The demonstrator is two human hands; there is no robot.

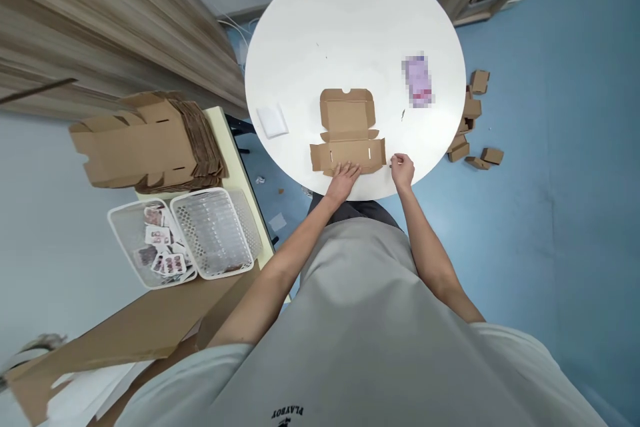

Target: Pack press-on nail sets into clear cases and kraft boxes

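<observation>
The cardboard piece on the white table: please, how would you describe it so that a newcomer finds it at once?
Find the round white table. Near its closest edge, the left hand rests on the brown cardboard piece. Unlike the cardboard stack and the boxes on the floor, it is one single piece, spread open.

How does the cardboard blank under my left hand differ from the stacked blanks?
The cardboard blank lies singly, partly under your left hand; the stacked blanks form an untouched pile. The cardboard blank's notch points away from you; the stacked blanks' top notch, left. Both are brown, slotted cardboard.
</observation>
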